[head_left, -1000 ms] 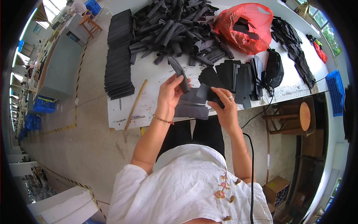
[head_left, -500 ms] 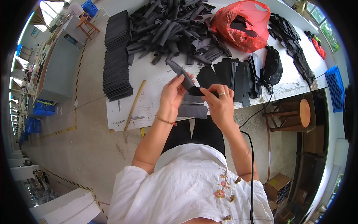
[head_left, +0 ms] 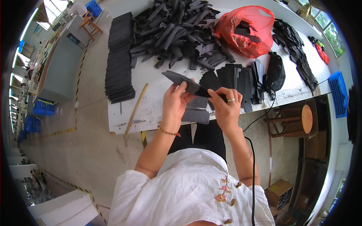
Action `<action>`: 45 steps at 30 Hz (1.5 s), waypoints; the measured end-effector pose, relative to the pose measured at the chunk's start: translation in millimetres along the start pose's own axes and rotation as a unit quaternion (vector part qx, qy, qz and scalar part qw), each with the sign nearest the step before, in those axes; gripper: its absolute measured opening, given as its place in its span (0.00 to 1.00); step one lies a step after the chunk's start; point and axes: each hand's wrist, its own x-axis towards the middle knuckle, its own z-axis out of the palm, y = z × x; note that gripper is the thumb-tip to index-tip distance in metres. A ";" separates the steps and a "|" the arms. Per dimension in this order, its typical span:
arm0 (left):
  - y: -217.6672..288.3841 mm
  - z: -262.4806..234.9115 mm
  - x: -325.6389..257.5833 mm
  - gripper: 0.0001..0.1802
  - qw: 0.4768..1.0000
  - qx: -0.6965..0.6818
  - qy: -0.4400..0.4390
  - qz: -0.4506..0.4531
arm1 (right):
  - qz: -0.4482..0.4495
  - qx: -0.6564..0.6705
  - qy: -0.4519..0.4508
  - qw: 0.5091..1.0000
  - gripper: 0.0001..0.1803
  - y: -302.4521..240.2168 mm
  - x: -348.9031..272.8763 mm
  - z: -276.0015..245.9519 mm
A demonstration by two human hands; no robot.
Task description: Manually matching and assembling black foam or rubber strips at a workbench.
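Above the table's front edge my two hands hold a flat dark grey fabric sleeve [head_left: 177, 78] that slants down to the right. My left hand [head_left: 175, 102] is closed on its middle, thumb on top. With thumb and fingers pinched, my right hand [head_left: 227, 107] grips a black flat strip [head_left: 205, 91] at the sleeve's right end; how far the strip goes inside is hidden. Below them lie flat grey pieces [head_left: 196, 116] on the table edge. Just beyond my right hand are fanned black strips [head_left: 230, 77].
A heap of rolled grey sleeves [head_left: 173, 34] covers the back of the white table [head_left: 151, 109]. A neat dark stack [head_left: 120, 60] and a wooden stick [head_left: 136, 108] lie left. To the right are a red plastic bag [head_left: 264, 34], a black pouch [head_left: 275, 69] and a cable [head_left: 253, 169].
The sleeve has turned flatter, its far end swinging left and toward me. My right hand has shifted slightly right and down, with the black strip in its pinch.
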 end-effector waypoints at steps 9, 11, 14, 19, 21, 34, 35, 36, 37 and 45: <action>15.6 -3.3 10.4 0.11 0.998 0.029 -0.034 -0.046 | -0.050 -0.014 -0.010 0.999 0.18 5.5 9.6 -6.5; 13.0 1.4 6.0 0.14 0.999 0.015 -0.023 -0.036 | -0.059 -0.035 -0.009 0.998 0.18 2.5 9.3 -5.7; 4.7 16.5 -8.0 0.17 0.999 0.020 0.009 0.032 | -0.058 -0.058 0.005 0.997 0.19 -4.4 5.3 2.0; -2.7 29.7 -24.9 0.20 0.984 0.044 0.041 0.170 | 0.016 0.006 0.003 1.000 0.28 -26.5 2.0 10.7; -2.6 29.4 -21.9 0.21 0.985 -0.027 -0.060 0.159 | 0.034 0.050 -0.015 0.998 0.30 -31.7 -5.1 18.0; -7.7 12.3 -12.3 0.10 0.985 -0.042 -0.125 0.109 | 0.046 0.159 -0.112 0.980 0.22 -23.2 -10.8 17.0; -13.9 18.6 -19.3 0.10 0.988 -0.036 -0.122 0.086 | 0.032 0.178 -0.121 0.976 0.22 -24.8 -9.5 16.6; -21.5 17.5 -21.2 0.10 0.988 -0.064 -0.122 0.074 | 0.007 0.168 -0.122 0.978 0.22 -27.0 -3.0 21.0; -24.5 14.9 -18.5 0.10 0.986 -0.091 -0.123 0.065 | 0.006 0.170 -0.122 0.978 0.22 -28.0 -0.6 20.9; -24.4 1.9 -9.7 0.13 0.990 -0.082 -0.113 0.027 | 0.017 0.215 -0.185 0.959 0.13 -14.7 -7.1 24.4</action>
